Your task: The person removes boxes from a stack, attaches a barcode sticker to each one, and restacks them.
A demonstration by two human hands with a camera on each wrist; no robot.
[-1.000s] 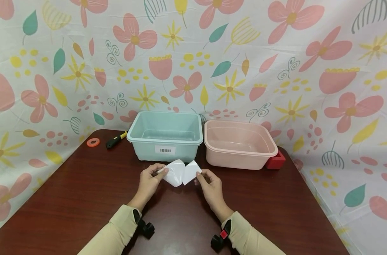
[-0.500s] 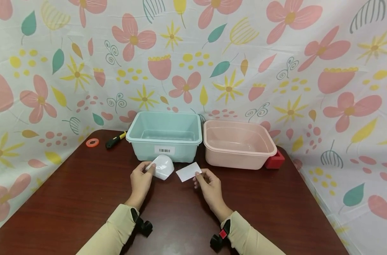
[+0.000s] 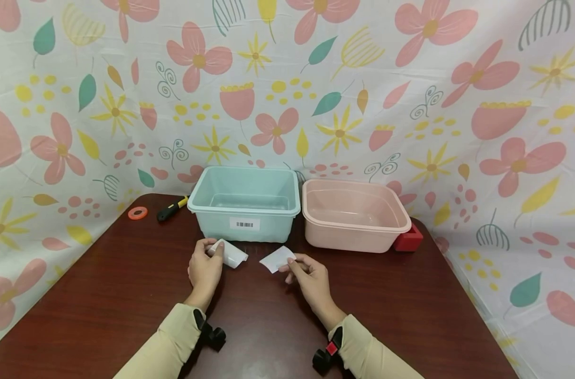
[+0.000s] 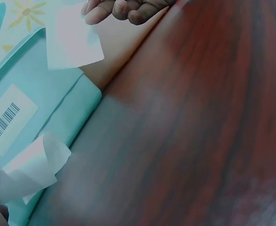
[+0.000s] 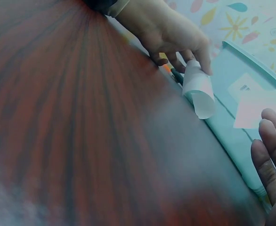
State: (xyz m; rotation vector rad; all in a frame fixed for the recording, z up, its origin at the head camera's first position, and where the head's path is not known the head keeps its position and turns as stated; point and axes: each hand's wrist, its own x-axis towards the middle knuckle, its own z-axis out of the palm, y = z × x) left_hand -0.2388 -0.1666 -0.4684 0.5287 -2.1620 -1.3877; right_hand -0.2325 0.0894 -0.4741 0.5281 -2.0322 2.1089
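Note:
My left hand (image 3: 206, 269) pinches a glossy white backing sheet (image 3: 233, 255) between thumb and fingers. The sheet is curled into a loose roll, its free end pointing right, as the left wrist view also shows. Across a gap, my right hand (image 3: 311, 276) pinches a small white sticker label (image 3: 276, 258) by its right corner. In the left wrist view this label (image 4: 72, 40) appears flat and roughly rectangular, with no print visible. Both hands are held over the table, in front of a light blue bin (image 3: 211, 223) that bears a barcode label (image 3: 244, 224).
A pink bin (image 3: 349, 238) stands to the right of the blue one, with a red block-like object (image 3: 409, 239) beside it. At the back left lie an orange ring-shaped roll (image 3: 138, 212) and a black-and-yellow handled tool (image 3: 170, 210). A patterned cloth (image 3: 278, 68) hangs behind the brown table (image 3: 102, 295).
The backing sheet and the label, close together a second ago, have moved apart. My left hand went left, and the backing sheet has curled into a roll. The label has turned in my right hand.

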